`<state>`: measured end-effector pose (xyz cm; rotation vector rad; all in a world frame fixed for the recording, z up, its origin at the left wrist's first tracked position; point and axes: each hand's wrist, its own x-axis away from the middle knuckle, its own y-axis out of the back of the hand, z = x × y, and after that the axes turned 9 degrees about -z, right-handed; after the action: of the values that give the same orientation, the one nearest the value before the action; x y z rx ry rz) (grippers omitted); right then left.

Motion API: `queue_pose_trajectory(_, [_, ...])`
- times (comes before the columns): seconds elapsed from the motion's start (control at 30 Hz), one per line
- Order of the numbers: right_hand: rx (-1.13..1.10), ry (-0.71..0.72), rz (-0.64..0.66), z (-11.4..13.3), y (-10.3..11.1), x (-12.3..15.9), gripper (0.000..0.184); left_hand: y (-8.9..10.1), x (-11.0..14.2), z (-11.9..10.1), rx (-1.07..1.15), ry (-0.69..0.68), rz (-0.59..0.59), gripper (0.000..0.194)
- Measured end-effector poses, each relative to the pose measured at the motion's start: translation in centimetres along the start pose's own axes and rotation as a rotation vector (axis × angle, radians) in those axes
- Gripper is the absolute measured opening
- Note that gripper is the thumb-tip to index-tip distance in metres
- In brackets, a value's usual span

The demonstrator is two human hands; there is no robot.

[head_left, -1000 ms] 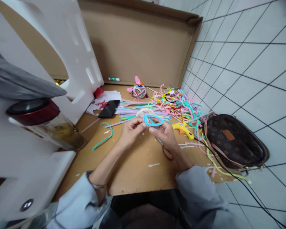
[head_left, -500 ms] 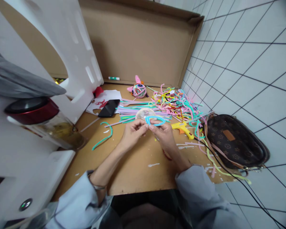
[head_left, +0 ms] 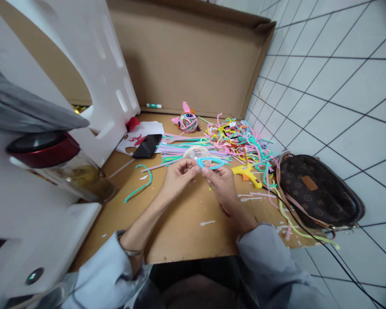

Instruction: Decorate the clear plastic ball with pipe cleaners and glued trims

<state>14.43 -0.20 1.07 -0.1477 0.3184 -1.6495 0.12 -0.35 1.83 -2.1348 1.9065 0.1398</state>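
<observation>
A looped blue pipe cleaner (head_left: 216, 163) is pinched between both hands above the middle of the table. My left hand (head_left: 181, 175) grips its left end with thumb and forefinger. My right hand (head_left: 221, 180) pinches its lower edge, fingers curled behind. Just beyond the hands sits a round, clear piece with a pale rim (head_left: 196, 152), partly hidden by the fingers. Straight pipe cleaners (head_left: 176, 148) in lilac, green and pink lie behind it. To the right of my right hand rests a yellow glue gun (head_left: 248, 175).
A tangled heap of coloured pipe cleaners (head_left: 238, 139) lies at the back right, near a pink-eared ball figure (head_left: 187, 121). A black phone (head_left: 147, 146) lies left of centre. A brown handbag (head_left: 318, 189) stands right, a glass bottle (head_left: 90, 176) left. A black cord (head_left: 296, 219) crosses the right side.
The blue loop has tilted and looks flatter, its opening narrower than before. Both hands keep their pinch with only slight shifts.
</observation>
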Motion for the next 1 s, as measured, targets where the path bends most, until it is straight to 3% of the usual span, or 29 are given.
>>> queue_pose_trajectory(0.17, [-0.006,-0.061,0.082,0.2,0.0,0.0,0.031,0.7,-0.4,-0.1,0.105,-0.050,0.037,0.044])
queue_pose_trajectory(0.33, [-0.045,-0.098,0.160,0.7,-0.1,0.1,0.029,1.5,-0.7,0.1,0.068,-0.112,0.139,0.034])
queue_pose_trajectory(0.73, [-0.059,-0.128,0.205,0.6,-0.1,0.1,0.028,1.6,-0.7,-0.6,0.059,-0.119,0.176,0.033])
queue_pose_trajectory(1.0, [-0.047,-0.182,0.265,0.4,0.3,-0.1,0.033,2.1,-0.7,-1.1,-0.058,-0.189,0.265,0.032])
